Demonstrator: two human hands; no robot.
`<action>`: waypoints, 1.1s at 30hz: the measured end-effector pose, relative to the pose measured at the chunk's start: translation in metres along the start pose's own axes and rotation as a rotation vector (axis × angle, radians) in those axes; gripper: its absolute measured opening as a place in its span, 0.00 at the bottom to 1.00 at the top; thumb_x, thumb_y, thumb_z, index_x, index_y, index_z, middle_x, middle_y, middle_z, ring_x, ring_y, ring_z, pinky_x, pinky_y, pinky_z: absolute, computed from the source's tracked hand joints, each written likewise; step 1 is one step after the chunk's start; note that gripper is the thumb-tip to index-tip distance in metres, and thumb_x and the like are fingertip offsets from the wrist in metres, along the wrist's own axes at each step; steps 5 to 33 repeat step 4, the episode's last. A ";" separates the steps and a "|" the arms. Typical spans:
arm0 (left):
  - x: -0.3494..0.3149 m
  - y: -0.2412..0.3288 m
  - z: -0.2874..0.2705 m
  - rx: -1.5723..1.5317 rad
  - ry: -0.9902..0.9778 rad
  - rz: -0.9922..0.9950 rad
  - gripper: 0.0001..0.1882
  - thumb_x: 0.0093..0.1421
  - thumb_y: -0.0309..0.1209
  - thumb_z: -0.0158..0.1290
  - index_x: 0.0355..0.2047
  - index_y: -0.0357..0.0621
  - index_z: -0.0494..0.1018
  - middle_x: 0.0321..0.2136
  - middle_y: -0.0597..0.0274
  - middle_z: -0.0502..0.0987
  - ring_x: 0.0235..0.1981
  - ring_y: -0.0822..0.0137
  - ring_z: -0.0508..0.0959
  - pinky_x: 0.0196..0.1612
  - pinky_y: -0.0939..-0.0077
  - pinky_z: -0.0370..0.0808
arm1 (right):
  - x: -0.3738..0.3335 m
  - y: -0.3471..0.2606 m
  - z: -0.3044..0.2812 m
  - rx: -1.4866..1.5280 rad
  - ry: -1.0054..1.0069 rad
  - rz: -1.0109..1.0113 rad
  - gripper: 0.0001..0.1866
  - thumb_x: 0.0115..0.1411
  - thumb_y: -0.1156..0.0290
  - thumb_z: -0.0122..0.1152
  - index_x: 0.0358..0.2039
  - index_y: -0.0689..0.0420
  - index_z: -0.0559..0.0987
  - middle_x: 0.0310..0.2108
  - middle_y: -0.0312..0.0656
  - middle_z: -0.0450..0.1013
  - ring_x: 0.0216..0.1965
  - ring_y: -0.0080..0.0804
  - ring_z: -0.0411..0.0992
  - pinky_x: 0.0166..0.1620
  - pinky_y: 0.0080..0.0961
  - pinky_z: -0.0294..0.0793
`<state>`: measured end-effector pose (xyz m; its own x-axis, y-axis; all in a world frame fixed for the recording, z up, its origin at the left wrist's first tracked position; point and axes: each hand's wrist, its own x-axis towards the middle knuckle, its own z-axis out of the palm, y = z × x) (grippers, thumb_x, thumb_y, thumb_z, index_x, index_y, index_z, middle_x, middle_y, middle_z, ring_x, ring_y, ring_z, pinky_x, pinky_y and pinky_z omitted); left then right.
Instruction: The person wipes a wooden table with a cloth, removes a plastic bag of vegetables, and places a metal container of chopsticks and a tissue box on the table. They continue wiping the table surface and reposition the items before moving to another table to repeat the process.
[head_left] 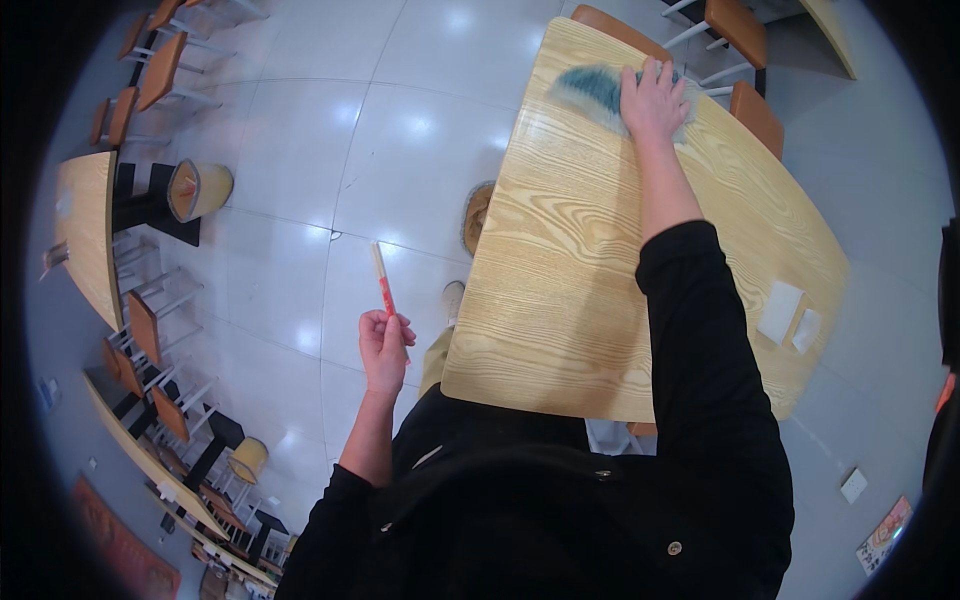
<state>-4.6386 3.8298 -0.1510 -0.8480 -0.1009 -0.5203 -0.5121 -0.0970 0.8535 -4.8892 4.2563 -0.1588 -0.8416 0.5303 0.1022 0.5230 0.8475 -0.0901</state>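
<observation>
My left hand [384,348] is closed around chopsticks in a red paper sleeve [386,290], held over the floor to the left of the table. Their pale ends point away from me. At the far end of the wooden table [560,260], my right hand [655,100] lies flat with fingers spread on a blue-green and whitish cloth [592,90]. The cloth looks blurred, and part of it is hidden under the hand.
A white card-like piece [780,310] and a smaller white piece [806,330] lie near the table's right edge. A bin [478,218] stands at its left side. Brown chairs [757,118] sit beyond. More tables and a yellowish bin [205,190] are at left.
</observation>
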 end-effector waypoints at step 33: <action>0.013 0.008 0.025 -0.030 -0.045 0.029 0.04 0.67 0.26 0.44 0.37 0.42 0.60 0.28 0.61 0.73 0.20 0.76 0.71 0.23 0.83 0.69 | -0.033 -0.010 0.003 -0.066 -0.096 -0.189 0.40 0.59 0.34 0.39 0.66 0.45 0.59 0.69 0.46 0.47 0.69 0.53 0.42 0.65 0.56 0.41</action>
